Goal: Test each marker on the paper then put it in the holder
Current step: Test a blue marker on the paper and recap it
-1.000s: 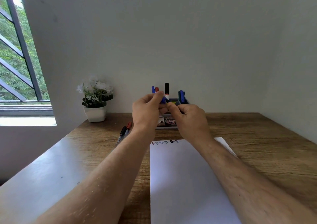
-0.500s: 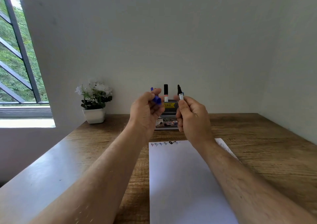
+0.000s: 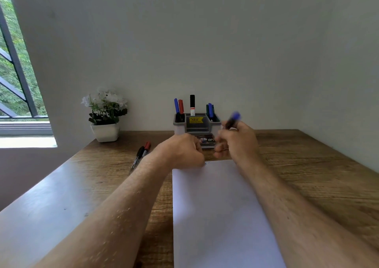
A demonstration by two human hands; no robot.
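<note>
A white paper sheet [image 3: 215, 210] lies on the wooden table [image 3: 307, 175] in front of me. My right hand [image 3: 239, 142] grips a blue marker [image 3: 232, 120], blurred, with its blue end up and its tip down by the sheet's top edge. My left hand [image 3: 180, 150] is curled into a fist resting on the sheet's top left corner; the blue cap it held a moment ago is hidden inside. Behind the hands stands the grey holder [image 3: 178, 127] with several markers upright in it. Small marks on the sheet's top edge are mostly covered by my hands.
Two loose markers [image 3: 142, 152], one black-capped and one red-capped, lie on the table left of my left forearm. A white pot of flowers [image 3: 105, 122] stands at the back left against the wall. A window is at the far left.
Both hands came down from in front of the holder to the sheet's top edge. The right hand turned the uncapped marker tip-down. The left hand closed round the cap.
</note>
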